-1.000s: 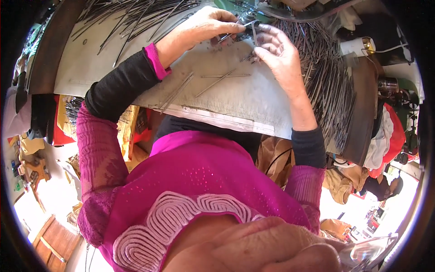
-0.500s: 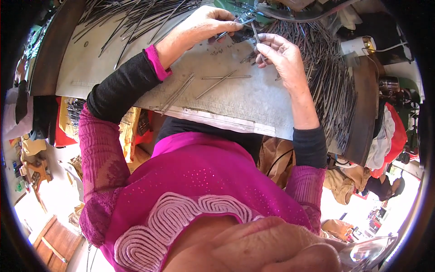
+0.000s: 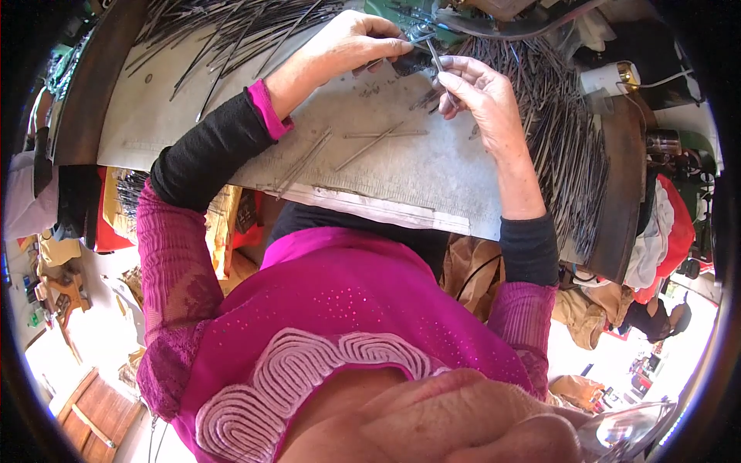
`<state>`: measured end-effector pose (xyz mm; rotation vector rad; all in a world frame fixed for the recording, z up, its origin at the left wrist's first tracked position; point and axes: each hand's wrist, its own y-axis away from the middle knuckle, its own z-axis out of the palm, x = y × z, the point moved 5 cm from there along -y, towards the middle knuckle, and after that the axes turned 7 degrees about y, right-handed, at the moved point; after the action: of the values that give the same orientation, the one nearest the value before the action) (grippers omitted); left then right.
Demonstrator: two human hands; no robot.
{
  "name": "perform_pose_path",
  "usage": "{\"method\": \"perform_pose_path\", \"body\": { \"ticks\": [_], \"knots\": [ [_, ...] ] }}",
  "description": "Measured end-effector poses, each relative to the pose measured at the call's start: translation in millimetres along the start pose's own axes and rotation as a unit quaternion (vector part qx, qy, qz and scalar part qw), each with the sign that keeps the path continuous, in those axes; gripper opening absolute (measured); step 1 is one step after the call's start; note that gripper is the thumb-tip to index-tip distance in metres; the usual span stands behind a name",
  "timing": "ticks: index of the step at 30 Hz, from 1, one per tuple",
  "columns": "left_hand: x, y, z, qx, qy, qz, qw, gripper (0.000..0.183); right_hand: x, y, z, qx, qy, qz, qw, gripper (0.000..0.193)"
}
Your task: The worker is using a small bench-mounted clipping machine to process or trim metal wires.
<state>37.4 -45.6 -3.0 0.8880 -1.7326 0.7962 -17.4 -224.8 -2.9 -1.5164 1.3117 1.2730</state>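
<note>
At the far side of the pale work surface [image 3: 231,139], my left hand [image 3: 363,42] pinches a thin metal rod [image 3: 422,38] between thumb and fingertips. My right hand [image 3: 480,92] holds another slim metal rod [image 3: 434,55], tilted upward, its upper end close to or touching the rod in the left hand. Nearer me, a pair of loose rods [image 3: 303,163] lies on the surface, and beside it two more rods [image 3: 370,145] lie crossed. The curled fingers partly hide both held rods.
A dense pile of dark rods [image 3: 559,154] lies at the right, and another heap [image 3: 224,38] at the far left. A green machine part [image 3: 401,11] stands at the back. Raised brown boards [image 3: 617,185] edge the surface. A white-and-gold fixture [image 3: 611,78] with a cord sits at the right.
Both hands stay nearly in place. The left fingers have closed slightly, and the rod in the left hand lies at a slightly different angle beside the tip of the right one.
</note>
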Motion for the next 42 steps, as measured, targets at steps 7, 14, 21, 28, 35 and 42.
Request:
{"method": "perform_pose_path", "body": {
  "ticks": [7, 14, 21, 28, 35, 42],
  "knots": [
    [5.1, -6.4, -7.3, 0.008, -0.012, 0.014, 1.000, 0.031, -11.2, -7.6, -1.8, 0.011, 0.005, -0.013, 1.000, 0.027],
    [3.8, -8.6, -9.2, 0.025, 0.001, 0.022, 0.999, 0.030, -10.6, -13.1, -2.1, 0.014, 0.004, -0.019, 1.000, 0.028],
    [6.9, -13.9, -12.3, -0.051, 0.027, 0.019, 0.998, 0.027, -11.7, -14.8, -2.7, 0.014, 0.021, -0.011, 1.000, 0.031],
    [3.8, -5.1, -6.8, 0.019, 0.120, -0.063, 0.991, 0.026, -1.4, -18.9, -12.5, 0.087, -0.115, -0.005, 0.990, 0.029],
    [14.7, 9.0, 28.2, -0.042, 0.172, -0.054, 0.983, 0.028, 27.9, -24.7, -29.2, 0.114, -0.300, -0.006, 0.947, 0.018],
    [14.9, 11.2, -9.2, -0.013, -0.195, 0.078, 0.978, 0.025, 19.9, -25.3, -14.9, 0.083, -0.275, 0.007, 0.958, 0.021]
  ]
}}
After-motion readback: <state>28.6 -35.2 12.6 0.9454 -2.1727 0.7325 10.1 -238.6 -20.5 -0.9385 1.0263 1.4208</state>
